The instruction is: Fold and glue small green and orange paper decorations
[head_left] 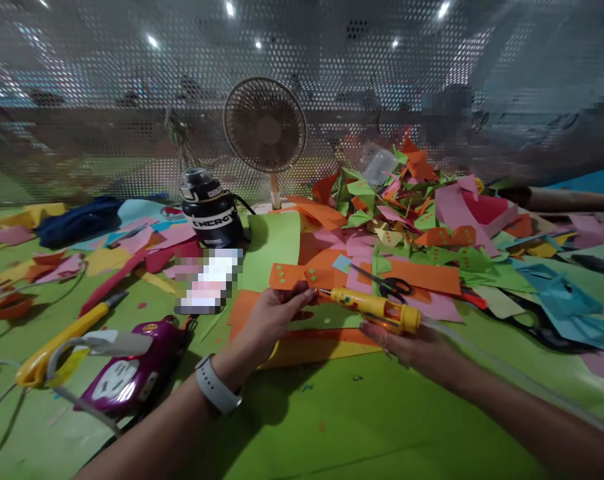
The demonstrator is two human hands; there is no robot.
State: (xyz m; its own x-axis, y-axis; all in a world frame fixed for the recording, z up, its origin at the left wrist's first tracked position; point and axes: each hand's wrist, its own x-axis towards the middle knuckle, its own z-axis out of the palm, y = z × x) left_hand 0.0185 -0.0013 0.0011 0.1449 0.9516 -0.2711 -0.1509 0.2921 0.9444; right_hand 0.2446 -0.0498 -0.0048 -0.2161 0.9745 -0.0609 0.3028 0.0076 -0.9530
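Note:
My left hand (277,317), with a white watch band on its wrist, pinches a small orange paper piece (288,275) marked with green dots. My right hand (407,343) is wrapped round a yellow corded hot glue pen (372,307). Its metal tip points left and is close to the paper at my left fingertips; whether they touch I cannot tell. An orange light glows on the pen's underside. Black-handled scissors (397,288) lie just behind the pen. Orange and yellow paper strips (327,347) lie beneath my hands on the green tabletop (382,413).
A purple power strip (132,367) and another yellow corded tool (67,340) lie at left. Behind them are a phone (209,280) and a dark jug (212,217). A fan (265,123) stands at the back. Coloured paper scraps (407,207) are heaped at right.

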